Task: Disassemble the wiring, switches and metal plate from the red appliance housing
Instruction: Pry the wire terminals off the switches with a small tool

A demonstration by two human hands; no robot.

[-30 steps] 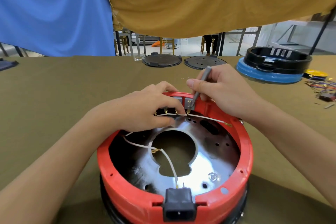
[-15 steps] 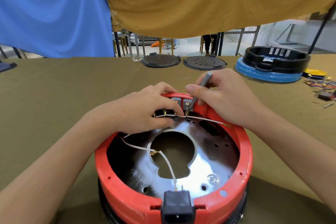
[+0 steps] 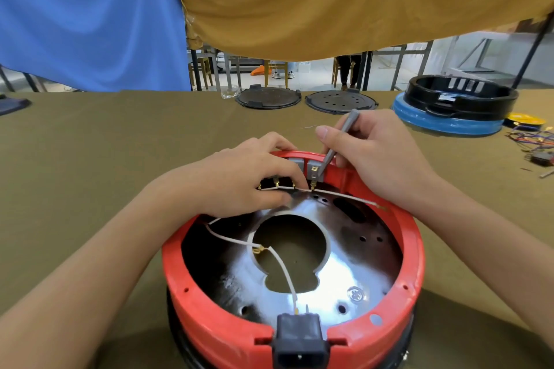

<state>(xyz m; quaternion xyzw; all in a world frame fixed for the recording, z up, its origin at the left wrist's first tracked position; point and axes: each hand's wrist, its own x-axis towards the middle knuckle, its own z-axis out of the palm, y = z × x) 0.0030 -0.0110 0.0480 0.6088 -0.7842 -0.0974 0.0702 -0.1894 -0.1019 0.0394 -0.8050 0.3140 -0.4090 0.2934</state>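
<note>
Prying the grey switch [image 3: 314, 171] free of the red housing [image 3: 209, 317]

Left hand [image 3: 239, 183] pinches the black switch [image 3: 274, 184]; right hand [image 3: 374, 156] grips the tool [image 3: 337, 142]: lever gently at the clip.

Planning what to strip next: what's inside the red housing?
Inside the red housing: metal plate, white wires, power socket, switches at the far wall. The left hand covers some terminals.

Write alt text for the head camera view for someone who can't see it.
A right hand pokes a gray tool at a switch terminal inside a red appliance housing, while the left hand grips the black switch block and white wiring above the metal plate.
</note>
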